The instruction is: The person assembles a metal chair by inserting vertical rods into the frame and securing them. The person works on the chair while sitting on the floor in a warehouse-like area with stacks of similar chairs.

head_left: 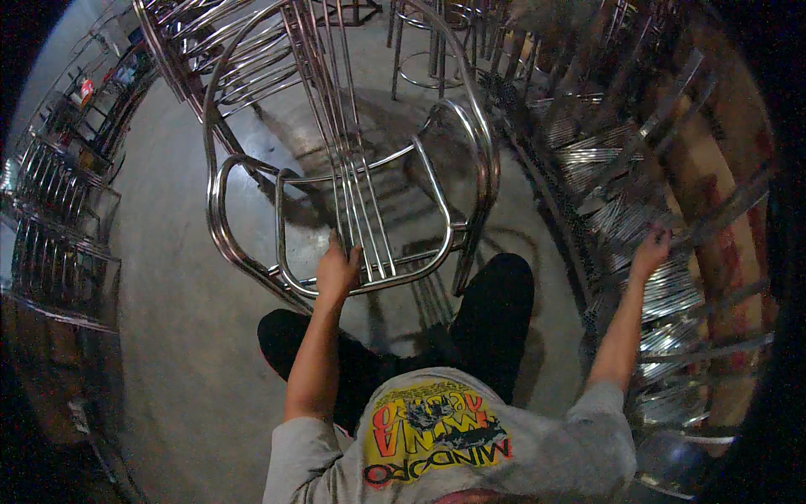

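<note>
In front of my knees stands a shiny tubular metal chair frame point(436, 183), with looped armrests and a rounded seat. Long thin metal rods point(367, 220) run down its back and across the seat to the front rail. My left hand point(337, 267) is closed at the front of the seat, beside the lower ends of the rods. Stretched out to the right, my right hand point(651, 252) is among a pile of bright metal rods point(672, 290). Its fingers look curled, but what they hold is too dim to make out.
More metal chair frames point(243, 63) stand behind at the left. A round-based metal stool point(428, 71) is at the back. Stacked metal frames point(59, 193) line the left side. A dark rack edge point(558, 202) runs along the right, with long bars sticking out above the pile.
</note>
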Motion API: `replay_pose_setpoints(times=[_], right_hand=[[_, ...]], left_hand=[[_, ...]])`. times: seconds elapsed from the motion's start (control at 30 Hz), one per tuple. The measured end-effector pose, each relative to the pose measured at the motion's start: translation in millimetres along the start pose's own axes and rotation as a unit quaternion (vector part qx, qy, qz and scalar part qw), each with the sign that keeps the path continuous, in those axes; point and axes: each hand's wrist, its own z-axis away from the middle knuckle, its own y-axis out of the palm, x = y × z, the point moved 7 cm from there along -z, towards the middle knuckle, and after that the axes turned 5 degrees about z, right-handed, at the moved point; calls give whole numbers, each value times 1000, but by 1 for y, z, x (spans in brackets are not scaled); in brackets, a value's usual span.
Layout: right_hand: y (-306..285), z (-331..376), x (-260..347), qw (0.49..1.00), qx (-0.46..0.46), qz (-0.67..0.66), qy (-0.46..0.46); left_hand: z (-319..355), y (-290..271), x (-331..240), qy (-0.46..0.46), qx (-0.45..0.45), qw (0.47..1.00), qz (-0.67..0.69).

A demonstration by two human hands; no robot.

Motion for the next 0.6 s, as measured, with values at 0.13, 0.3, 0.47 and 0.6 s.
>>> replay_pose_setpoints(times=[0.13,0.3,0.47,0.6], right_hand=[[-101,-30,30,971,-205,-117,-43],[-232,10,36,931,-282,-234,-13],[-307,49,66,913,-286,-291,-21],[-319,63,85,906,-268,-328,-18]], left_hand=[[-3,2,8,5,-27,999,29],[2,-20,-44,148,-131,978,64],[2,-17,-157,195,66,915,346],[24,-26,-256,227,174,823,491]])
